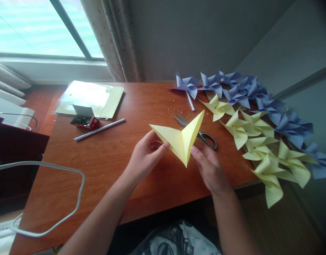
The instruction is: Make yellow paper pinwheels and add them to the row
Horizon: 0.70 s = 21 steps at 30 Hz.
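Observation:
Between my two hands is a creased sheet of yellow paper (176, 140), bent along its folds with two points spread upward and one pointing down. My left hand (149, 150) pinches its left part, thumb on the front. At its lower right edge, my right hand (207, 161) grips with the thumb in front and the fingers behind. Scissors (209, 140) with dark handles lie on the table just beyond the paper, partly hidden by it. Yellow pinwheels (239, 129) and purple pinwheels (234, 95) fill the right side of the table.
On the wooden table (104, 187), a small red box (85, 122) of dark bits stands open beside a rolled paper stick (99, 130). Behind it lie yellow sheets (115, 102) under clear plastic. Tiny scraps surround the scissors. A white cable (82, 187) loops over the left edge.

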Available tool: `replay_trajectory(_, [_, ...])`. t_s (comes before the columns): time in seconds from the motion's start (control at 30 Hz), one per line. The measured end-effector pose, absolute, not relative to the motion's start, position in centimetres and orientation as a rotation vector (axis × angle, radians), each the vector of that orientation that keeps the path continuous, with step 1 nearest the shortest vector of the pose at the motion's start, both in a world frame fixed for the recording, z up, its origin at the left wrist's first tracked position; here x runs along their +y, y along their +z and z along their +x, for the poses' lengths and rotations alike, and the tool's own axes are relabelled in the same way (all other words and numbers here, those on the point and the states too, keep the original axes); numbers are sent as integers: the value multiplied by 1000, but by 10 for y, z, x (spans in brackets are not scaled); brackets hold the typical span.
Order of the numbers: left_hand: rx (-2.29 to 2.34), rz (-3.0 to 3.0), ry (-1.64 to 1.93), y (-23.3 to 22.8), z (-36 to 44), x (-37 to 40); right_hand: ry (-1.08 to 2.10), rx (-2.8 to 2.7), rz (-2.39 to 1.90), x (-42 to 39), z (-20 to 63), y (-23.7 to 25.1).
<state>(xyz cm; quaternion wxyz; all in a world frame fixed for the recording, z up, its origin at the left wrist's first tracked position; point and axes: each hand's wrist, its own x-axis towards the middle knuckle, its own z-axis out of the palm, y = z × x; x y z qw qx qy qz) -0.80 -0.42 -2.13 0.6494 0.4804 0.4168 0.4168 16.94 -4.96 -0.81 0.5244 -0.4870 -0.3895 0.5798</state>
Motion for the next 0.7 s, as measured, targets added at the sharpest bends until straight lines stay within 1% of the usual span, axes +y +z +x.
replay_trajectory(0.17, [1024,1104,1006,-22,-8,-4,1385,-933,-1139,-49,169,-7])
replay_trajectory(0.33, [1191,1218,1087,-27,-11,-4,1347,-995,-1211,-49,169,-6])
replay_trajectory(0.4, [1279,1413,1119,-28,-12,-4,1338,-1000,-1218,-49,168,-7])
replay_trajectory(0.53, [1473,2019,1081,-28,-13,-5,1361,-986,-1210,-50,169,-8])
replay_trajectory(0.6, [1481,2252,1046,-28,-13,-6,1375,-984,-1206,-50,170,-9])
replay_trajectory(0.7, [1376,2445,1036,-29,-13,-7,1374,-1001,-1211,-51,172,-11])
